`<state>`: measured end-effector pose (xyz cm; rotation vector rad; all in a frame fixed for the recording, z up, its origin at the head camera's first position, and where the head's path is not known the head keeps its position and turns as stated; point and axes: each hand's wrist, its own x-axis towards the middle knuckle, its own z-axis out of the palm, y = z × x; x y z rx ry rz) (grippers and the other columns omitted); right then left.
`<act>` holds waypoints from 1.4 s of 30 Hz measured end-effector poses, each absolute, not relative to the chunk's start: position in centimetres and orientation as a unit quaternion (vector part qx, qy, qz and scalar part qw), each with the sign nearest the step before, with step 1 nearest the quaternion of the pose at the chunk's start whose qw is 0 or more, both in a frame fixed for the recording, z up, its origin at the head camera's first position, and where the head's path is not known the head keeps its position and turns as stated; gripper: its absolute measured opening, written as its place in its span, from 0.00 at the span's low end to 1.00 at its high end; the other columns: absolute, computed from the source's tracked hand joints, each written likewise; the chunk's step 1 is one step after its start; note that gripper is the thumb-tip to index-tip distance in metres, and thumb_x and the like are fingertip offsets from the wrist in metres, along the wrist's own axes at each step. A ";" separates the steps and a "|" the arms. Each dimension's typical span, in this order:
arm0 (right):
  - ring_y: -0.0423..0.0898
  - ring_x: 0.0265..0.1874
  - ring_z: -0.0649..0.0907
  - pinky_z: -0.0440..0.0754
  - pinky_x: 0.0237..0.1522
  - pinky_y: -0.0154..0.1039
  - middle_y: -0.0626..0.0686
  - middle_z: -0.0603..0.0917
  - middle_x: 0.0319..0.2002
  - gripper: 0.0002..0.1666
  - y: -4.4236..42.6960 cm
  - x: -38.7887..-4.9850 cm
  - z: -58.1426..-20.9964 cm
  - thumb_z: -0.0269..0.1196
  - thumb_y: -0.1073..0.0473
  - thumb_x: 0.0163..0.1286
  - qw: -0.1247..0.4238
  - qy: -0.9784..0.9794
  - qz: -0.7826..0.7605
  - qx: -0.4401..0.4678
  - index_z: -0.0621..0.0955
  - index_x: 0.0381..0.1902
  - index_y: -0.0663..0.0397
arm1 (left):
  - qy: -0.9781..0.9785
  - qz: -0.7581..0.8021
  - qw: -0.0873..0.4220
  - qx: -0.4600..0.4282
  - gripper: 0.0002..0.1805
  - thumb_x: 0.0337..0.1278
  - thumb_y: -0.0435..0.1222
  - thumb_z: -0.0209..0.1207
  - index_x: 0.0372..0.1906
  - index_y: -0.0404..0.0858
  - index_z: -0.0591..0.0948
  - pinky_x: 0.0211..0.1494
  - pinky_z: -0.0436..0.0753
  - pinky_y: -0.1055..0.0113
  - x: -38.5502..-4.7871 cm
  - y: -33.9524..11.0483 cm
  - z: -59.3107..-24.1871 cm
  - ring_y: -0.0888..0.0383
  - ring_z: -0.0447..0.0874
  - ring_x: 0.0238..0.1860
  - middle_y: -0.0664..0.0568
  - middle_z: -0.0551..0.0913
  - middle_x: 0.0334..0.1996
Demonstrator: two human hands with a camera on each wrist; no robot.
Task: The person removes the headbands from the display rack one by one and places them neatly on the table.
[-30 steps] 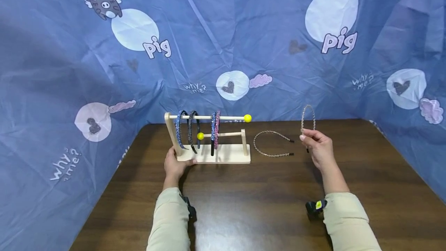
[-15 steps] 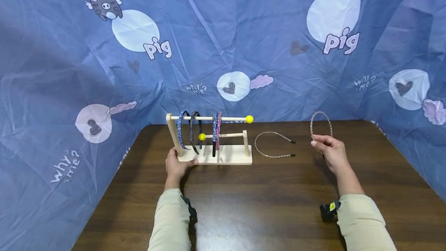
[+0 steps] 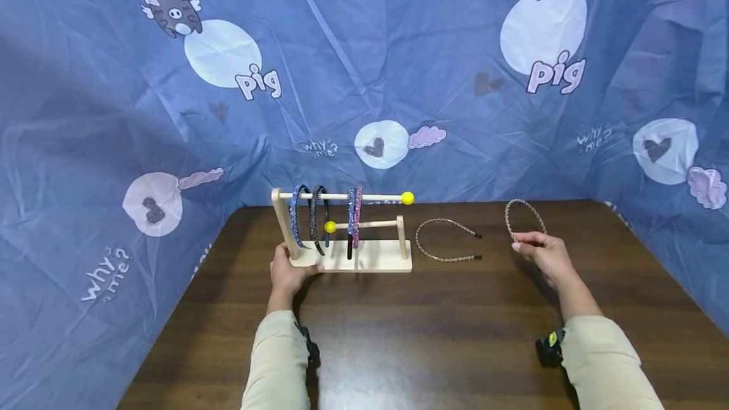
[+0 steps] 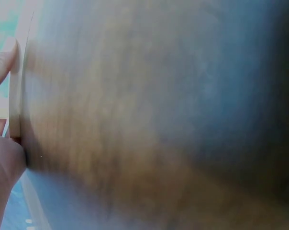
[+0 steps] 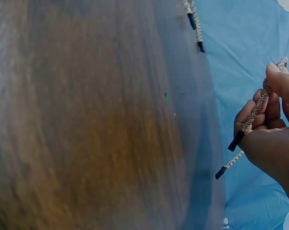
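Between thumb and fingers, your right hand pinches a black-tipped beaded headband, arch up; handling it seems the step, and the next move likely calls for a light pinch and a steady wooden rack. Your left hand grips that smooth rack's base. Glittery headbands hang on its upper rod; a matching beaded band lies flat on the wood-grain table.

Six headbands, one rack, two hands

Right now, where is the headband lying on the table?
In the head view, the headband lies right of the stand, left of the right hand.
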<state>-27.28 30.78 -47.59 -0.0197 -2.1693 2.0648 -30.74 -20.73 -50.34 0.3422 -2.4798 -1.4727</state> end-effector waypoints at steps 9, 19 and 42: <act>0.38 0.32 0.76 0.74 0.32 0.31 0.42 0.83 0.35 0.19 31.3 -28.5 -48.6 0.64 0.67 0.58 0.043 -0.832 0.553 0.026 0.78 0.45 0.76 | -0.848 -0.504 0.120 0.113 0.51 0.21 0.34 0.78 0.61 0.36 0.64 0.61 0.60 0.53 -30.6 -20.6 -50.2 0.44 0.62 0.56 0.40 0.71 0.56; 0.39 0.33 0.76 0.73 0.33 0.31 0.58 0.84 0.36 0.16 31.2 -28.7 -50.1 0.65 0.69 0.56 0.000 -0.863 0.505 0.027 0.80 0.42 0.75 | -0.859 -0.487 0.113 0.110 0.54 0.22 0.34 0.78 0.64 0.36 0.63 0.60 0.60 0.51 -30.3 -20.9 -50.6 0.43 0.61 0.56 0.39 0.71 0.57; 0.40 0.29 0.76 0.75 0.31 0.34 0.51 0.84 0.33 0.19 31.3 -29.6 -49.0 0.65 0.66 0.56 -0.078 -0.848 0.523 0.035 0.78 0.44 0.76 | -0.853 -0.495 0.122 0.109 0.50 0.26 0.33 0.77 0.64 0.33 0.65 0.61 0.62 0.53 -30.7 -21.0 -50.6 0.43 0.67 0.56 0.37 0.73 0.56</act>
